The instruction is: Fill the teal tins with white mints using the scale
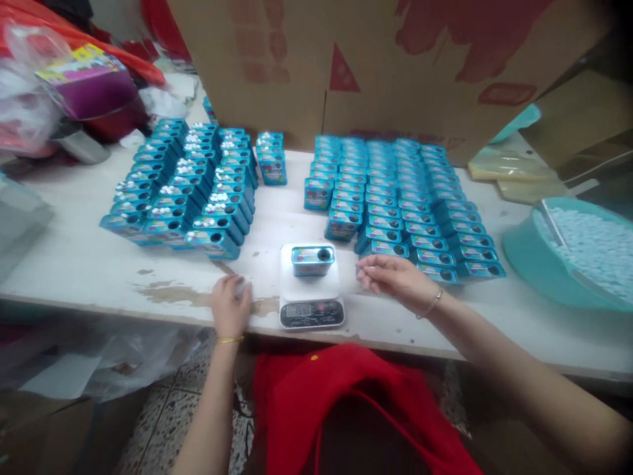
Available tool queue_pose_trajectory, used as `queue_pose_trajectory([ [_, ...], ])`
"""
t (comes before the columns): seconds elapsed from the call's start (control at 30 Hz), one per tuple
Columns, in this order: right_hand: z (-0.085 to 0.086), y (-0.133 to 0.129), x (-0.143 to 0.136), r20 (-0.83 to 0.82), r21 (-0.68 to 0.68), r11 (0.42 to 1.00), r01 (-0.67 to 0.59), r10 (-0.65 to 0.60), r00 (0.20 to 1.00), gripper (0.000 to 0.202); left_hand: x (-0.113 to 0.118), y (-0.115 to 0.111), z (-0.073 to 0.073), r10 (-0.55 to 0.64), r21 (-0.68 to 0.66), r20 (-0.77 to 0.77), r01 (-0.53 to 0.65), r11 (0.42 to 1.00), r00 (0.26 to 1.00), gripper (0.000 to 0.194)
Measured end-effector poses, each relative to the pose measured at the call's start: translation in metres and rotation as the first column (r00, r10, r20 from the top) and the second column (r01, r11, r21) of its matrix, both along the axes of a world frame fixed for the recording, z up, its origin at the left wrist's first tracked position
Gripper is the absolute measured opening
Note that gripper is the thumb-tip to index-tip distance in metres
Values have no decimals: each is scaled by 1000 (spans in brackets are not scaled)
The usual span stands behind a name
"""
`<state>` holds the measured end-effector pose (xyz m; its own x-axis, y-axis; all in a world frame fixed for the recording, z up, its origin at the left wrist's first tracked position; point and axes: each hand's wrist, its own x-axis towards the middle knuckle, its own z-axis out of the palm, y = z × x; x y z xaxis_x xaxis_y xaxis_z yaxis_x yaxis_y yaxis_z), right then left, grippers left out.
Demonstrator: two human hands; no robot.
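Observation:
A blue tin (313,260) with a dark round hole in its top stands upright on a small white kitchen scale (310,290) in front of me. To the left of the scale, my left hand (231,305) rests near the table's front edge with its fingers curled in; something pale shows between thumb and fingers, too blurred to name. On the other side, my right hand (393,280) hovers beside the scale, thumb and fingertips pinched together. What the pinch holds, if anything, I cannot make out. Neither hand touches the tin.
Rows of blue tins (171,191) with white pellets on top stand at left; further rows (390,218) stand at right. A turquoise basin (531,260) of white pellets sits far right. Behind rises a large cardboard box (297,86). Bags and a purple box (93,89) crowd the back left.

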<state>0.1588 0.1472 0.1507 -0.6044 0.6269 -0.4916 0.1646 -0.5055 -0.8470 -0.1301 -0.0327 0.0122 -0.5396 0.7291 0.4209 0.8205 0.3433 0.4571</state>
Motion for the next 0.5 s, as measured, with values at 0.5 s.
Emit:
queue_pose_trajectory([
  [0.5, 19, -4, -52, -20, 396, 910, -121, 140, 990, 26, 1, 3, 7, -16, -11, 11, 16, 1000, 1000, 24],
])
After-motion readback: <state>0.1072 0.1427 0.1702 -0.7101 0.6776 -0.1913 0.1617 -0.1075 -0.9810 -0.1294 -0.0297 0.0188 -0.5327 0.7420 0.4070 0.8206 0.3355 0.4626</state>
